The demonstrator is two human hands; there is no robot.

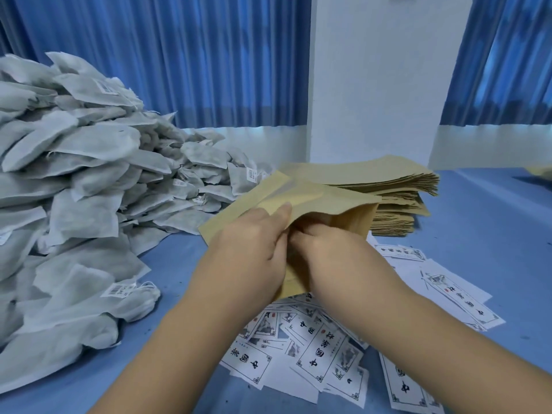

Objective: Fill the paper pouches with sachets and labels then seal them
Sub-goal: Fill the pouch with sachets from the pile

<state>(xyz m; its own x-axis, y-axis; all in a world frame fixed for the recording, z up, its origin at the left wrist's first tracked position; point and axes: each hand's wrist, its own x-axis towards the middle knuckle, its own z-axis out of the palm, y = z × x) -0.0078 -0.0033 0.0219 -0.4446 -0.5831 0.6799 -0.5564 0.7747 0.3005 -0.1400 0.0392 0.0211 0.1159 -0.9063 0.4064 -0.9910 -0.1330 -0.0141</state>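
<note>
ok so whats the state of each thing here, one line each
paper pouch: held above the table, mouth pulled open, unsealed
left hand: grips the pouch's upper flap, thumb on top
right hand: fingers curled into the pouch mouth, tips hidden
pouch stack: flat, piled behind the hands
sachets: loose heap on the left
labels: scattered flat, overlapping, under the arms

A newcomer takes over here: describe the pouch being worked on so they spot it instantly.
Find the stack of tan pouches before the white pillar. Just nearer, one paper pouch tilts up above the blue table. It alone is held by the left hand and right hand, mouth pulled open.
</note>
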